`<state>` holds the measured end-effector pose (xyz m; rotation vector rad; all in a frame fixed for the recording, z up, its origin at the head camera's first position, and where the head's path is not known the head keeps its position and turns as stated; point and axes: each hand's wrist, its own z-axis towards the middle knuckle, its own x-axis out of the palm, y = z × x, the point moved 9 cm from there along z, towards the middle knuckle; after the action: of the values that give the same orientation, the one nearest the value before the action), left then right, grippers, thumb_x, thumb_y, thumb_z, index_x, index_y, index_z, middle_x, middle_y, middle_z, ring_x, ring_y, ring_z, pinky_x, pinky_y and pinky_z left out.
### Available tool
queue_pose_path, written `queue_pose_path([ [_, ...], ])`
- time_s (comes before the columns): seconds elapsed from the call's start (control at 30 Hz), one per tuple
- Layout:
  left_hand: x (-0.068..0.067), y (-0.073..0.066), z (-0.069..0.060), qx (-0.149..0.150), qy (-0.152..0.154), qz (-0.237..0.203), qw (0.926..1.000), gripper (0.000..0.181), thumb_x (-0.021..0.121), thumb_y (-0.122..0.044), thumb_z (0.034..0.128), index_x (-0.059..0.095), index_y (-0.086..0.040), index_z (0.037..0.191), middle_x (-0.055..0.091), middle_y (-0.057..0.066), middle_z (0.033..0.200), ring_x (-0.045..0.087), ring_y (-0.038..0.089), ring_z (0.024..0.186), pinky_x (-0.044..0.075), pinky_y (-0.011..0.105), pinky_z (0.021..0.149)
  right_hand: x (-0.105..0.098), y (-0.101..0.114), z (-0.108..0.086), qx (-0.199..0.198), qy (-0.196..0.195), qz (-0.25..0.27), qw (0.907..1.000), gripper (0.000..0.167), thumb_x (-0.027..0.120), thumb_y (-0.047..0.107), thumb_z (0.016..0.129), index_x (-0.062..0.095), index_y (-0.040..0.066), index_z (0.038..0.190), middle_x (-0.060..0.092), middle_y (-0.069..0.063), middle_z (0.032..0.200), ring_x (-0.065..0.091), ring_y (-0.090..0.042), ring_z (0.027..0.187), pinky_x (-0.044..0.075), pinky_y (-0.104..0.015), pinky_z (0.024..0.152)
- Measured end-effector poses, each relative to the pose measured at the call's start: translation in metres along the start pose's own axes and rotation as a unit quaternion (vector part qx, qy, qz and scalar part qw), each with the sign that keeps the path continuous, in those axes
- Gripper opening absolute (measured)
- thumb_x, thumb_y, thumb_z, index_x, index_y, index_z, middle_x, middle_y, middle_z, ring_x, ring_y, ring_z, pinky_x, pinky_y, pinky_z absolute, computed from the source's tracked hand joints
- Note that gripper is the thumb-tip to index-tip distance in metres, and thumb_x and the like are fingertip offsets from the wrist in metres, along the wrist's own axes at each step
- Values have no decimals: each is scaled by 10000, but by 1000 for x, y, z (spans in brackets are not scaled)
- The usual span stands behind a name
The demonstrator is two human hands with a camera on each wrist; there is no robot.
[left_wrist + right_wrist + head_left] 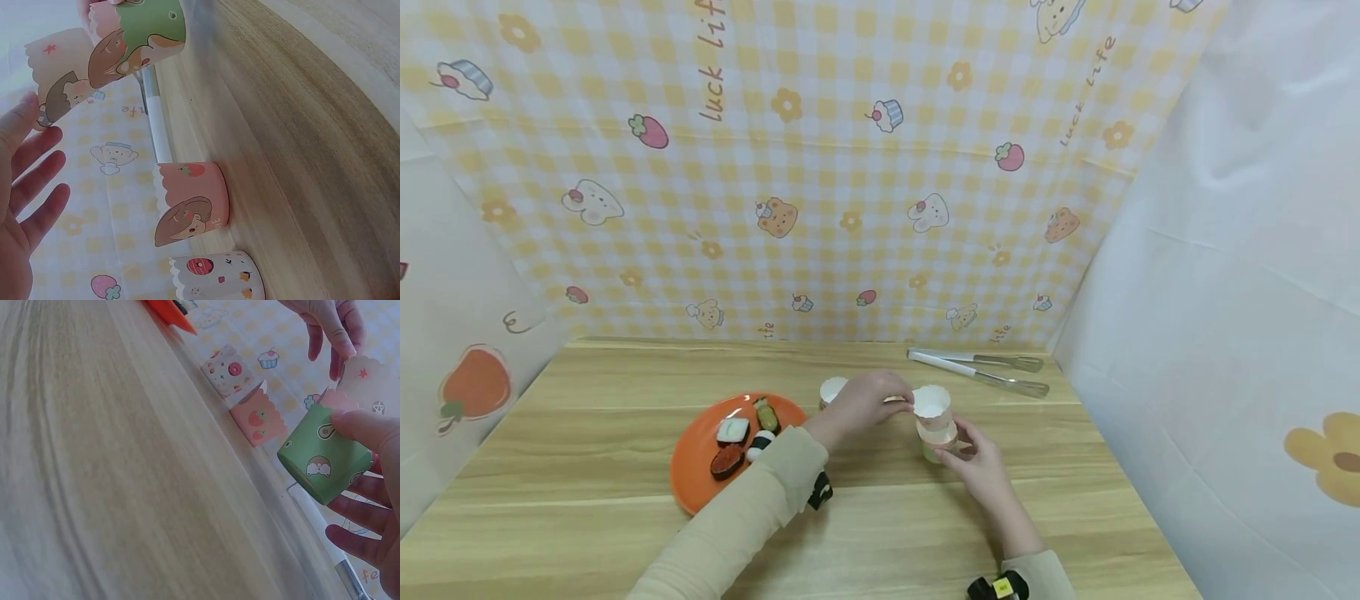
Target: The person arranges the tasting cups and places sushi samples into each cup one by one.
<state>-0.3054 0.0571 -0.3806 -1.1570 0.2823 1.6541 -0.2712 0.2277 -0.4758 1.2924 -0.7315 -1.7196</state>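
My right hand (981, 467) grips a green paper baking cup (325, 453) with cartoon prints, held above the table. Pink scalloped paper shows at the green cup's mouth. At that mouth is a pale cup (59, 69) with a red star; how far it sits inside is unclear. Thumb and forefinger of my left hand (876, 398) pinch the pale cup's scalloped rim, the other fingers spread apart. Beyond my left hand stand a pink cup (194, 200) with a strawberry print and a white cup (219, 275) with a doughnut print.
An orange plate (688, 471) with several sushi pieces (727, 461) lies at the left, partly behind my left forearm. White-handled metal tongs (977, 369) lie at the back right of the wooden table (587, 533). A checked cloth (820, 167) hangs behind.
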Motion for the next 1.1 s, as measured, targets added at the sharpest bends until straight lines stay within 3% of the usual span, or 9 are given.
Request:
queue_pose_path([
  [0.47,-5,0,5,182,-313,237,9991,49,722,-183,860,731,-144,887,694,-43,937,632,120,895,530,247,781,-3,-4,0,81,0,19,10000,580,816,154,767,576,39,1282,639,-97,1171,597,-258,1038,505,-450,831],
  [0.73,-8,6,8,15,-367,183,9992,45,713,-168,864,721,-128,882,694,-42,913,633,131,906,527,255,807,-6,-5,0,82,-9,-63,9999,578,821,162,760,581,28,1268,642,-73,1167,596,-227,1041,507,-418,833],
  [0.97,-8,15,10,-199,-402,278,9986,54,711,-173,870,724,-123,887,699,-28,920,635,152,927,541,285,796,-9,28,-4,27,-34,-138,9999,539,797,36,764,564,-78,1236,638,-193,1131,600,-333,1016,506,-513,807],
  [1.1,-5,25,11,-432,-338,305,9980,65,702,-195,881,724,-139,906,693,-26,935,625,144,920,534,287,790,-9,24,-3,1,-85,9,10000,531,796,22,759,575,-63,1233,642,-179,1131,597,-330,1015,497,-533,814],
])
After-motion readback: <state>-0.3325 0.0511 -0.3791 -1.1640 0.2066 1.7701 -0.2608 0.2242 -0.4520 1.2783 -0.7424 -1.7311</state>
